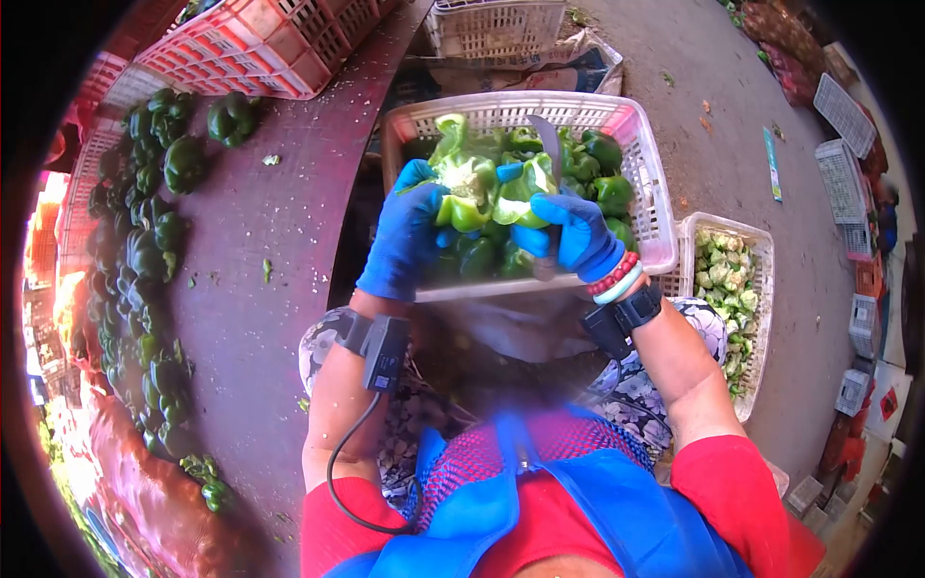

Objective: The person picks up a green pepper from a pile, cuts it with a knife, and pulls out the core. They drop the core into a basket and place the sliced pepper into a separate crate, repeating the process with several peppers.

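Observation:
My left hand (397, 239), in a blue glove, is closed around a split green bell pepper (466, 185), its pale core and seeds facing up. My right hand (584, 235), also gloved in blue, grips a knife (549, 144) with its blade pointing away from me. Against that hand and the blade lies the other opened part of the pepper (526, 191). Both hands are over a pale plastic crate (659, 223), which holds green bell peppers (609, 195), some of them cut open. The knife's handle is mostly hidden by my right fingers.
A long row of whole green peppers (146, 255) lies on the dark red tabletop (255, 226) to the left, with a red-and-white crate (255, 43) at its far end. Beside my right knee, another crate (760, 318) holds pale green pepper cores (725, 279).

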A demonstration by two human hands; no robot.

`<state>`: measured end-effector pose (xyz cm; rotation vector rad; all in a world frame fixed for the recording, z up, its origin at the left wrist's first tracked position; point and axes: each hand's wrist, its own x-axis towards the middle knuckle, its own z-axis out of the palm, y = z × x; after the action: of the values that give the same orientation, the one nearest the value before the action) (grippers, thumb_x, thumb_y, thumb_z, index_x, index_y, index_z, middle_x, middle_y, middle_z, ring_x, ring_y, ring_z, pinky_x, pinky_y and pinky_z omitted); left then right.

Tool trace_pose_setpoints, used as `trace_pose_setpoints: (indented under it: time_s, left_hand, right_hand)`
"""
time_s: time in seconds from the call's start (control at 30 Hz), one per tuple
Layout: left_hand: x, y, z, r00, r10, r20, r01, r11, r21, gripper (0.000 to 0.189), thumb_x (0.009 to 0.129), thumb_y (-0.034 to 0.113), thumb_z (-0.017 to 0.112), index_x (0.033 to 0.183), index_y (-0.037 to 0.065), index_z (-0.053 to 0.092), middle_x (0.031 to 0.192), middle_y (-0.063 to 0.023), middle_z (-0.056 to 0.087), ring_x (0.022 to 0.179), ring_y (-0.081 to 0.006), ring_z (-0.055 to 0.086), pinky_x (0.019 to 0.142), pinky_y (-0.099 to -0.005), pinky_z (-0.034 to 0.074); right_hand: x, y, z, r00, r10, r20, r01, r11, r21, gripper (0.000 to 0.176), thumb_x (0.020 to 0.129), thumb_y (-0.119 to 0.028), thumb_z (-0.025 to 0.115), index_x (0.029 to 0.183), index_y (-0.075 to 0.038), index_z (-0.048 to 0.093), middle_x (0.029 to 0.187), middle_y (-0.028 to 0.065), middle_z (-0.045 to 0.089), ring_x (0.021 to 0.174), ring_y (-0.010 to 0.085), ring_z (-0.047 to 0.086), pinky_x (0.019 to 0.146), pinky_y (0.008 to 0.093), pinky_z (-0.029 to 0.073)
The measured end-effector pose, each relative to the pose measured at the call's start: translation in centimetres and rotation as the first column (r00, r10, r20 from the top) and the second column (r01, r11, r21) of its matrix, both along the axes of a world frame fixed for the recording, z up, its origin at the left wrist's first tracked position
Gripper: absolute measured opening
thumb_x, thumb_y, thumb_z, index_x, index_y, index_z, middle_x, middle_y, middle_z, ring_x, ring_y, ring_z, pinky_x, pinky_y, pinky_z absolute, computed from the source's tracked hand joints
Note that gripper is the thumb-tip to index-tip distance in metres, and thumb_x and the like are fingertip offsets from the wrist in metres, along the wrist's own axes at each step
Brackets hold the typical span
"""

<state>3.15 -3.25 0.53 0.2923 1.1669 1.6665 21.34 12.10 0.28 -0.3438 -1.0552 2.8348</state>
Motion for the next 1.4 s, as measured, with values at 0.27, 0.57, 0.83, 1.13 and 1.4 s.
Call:
trace_pose_setpoints:
  time_s: [0.27,0.57,0.83,1.13,1.4]
  left_hand:
    - [-2.4,-1.4,-1.2,0.193,-0.007,-0.981,-0.204,0.978,-0.047,0.024,0.069,-0.005,0.071,0.092,0.003,0.069,0.1,-0.0153,0.062,0.091,-0.0333,0.061,0.08,-0.0367,0.051]
    - [2.6,2.1,-1.4,0.908,-0.038,-0.418,-0.016,0.992,-0.124,0.017,0.083,0.005,0.055,0.1,0.007,0.057,0.083,0.0013,0.055,0.071,-0.0085,0.051,0.059,-0.0235,0.044]
    - [2.7,2.0,-1.9,0.864,0.044,-0.502,-0.208,0.938,-0.276,0.016,0.082,0.008,0.056,0.097,0.004,0.058,0.08,-0.002,0.056,0.069,-0.0104,0.053,0.06,-0.0269,0.046]
    - [0.5,0.3,-4.1,0.137,-0.171,-0.976,-0.002,0.985,-0.172,0.016,0.076,0.015,0.069,0.084,0.002,0.064,0.087,-0.0227,0.063,0.073,-0.0341,0.061,0.065,-0.04,0.052]
    - [1.8,1.3,-0.9,0.995,0.093,-0.033,-0.095,0.994,-0.049,0.023,0.083,0.005,0.062,0.105,0.002,0.056,0.089,-0.008,0.062,0.08,-0.0207,0.065,0.063,-0.0318,0.057]
  right_hand:
    - [1.6,2.2,4.0,0.994,-0.064,0.088,-0.007,0.765,0.644,0.066,0.08,-0.023,0.075,0.137,-0.003,0.05,0.103,0.0057,0.065,0.069,0.0111,0.059,0.06,0.0255,0.048]
    - [-2.6,0.7,0.9,0.966,-0.149,0.21,-0.083,0.591,0.802,0.044,0.087,-0.03,0.075,0.121,-0.005,0.062,0.095,0.0051,0.066,0.078,0.0123,0.059,0.073,0.031,0.051]
    - [-4.3,-2.1,-1.7,0.919,-0.37,-0.136,0.074,-0.178,0.981,0.028,0.087,-0.024,0.068,0.105,-0.004,0.059,0.099,0.0228,0.063,0.086,0.0445,0.062,0.071,0.0468,0.05]
    - [-4.8,-3.6,0.0,0.931,-0.322,-0.169,-0.014,-0.497,0.868,0.018,0.087,-0.017,0.066,0.099,-0.007,0.06,0.09,0.0174,0.063,0.082,0.0402,0.063,0.072,0.0458,0.05]
    - [-4.6,3.3,-3.5,0.75,-0.652,-0.114,-0.07,-0.249,0.966,0.035,0.082,-0.022,0.073,0.113,-0.008,0.068,0.092,0.0194,0.069,0.088,0.0387,0.067,0.081,0.043,0.053]
